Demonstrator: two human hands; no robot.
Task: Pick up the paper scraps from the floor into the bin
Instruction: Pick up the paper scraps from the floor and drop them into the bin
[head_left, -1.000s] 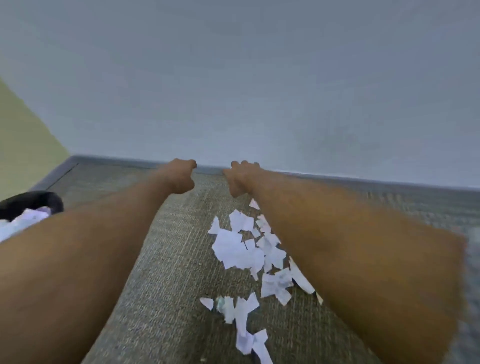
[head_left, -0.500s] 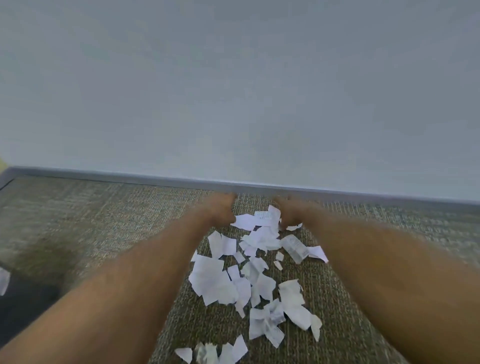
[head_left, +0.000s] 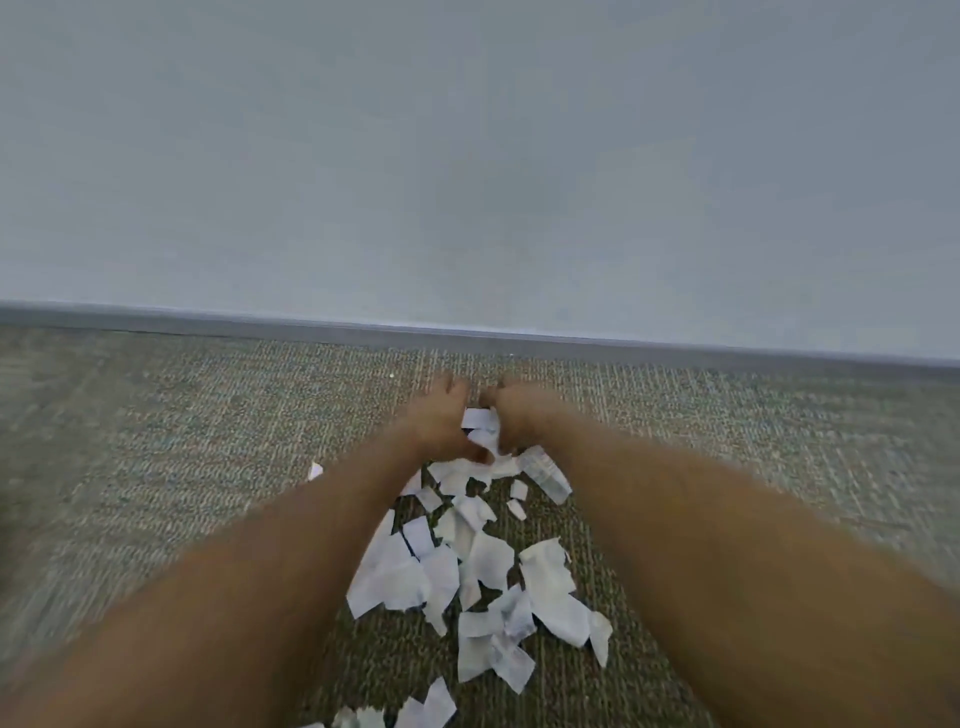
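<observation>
Torn white paper scraps (head_left: 483, 566) on grey-green carpet (head_left: 182, 441), probably feather-light and floppy, best scooped underneath; left hand (head_left: 441, 421) and right hand (head_left: 511, 421) cup the far-end pieces.

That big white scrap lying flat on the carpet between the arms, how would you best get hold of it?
Judging by its pose, take the big scrap by its ragged near edge, fingers coming from above and sliding under. It lies flat on the carpet, so only an edge offers a pinch.
</observation>
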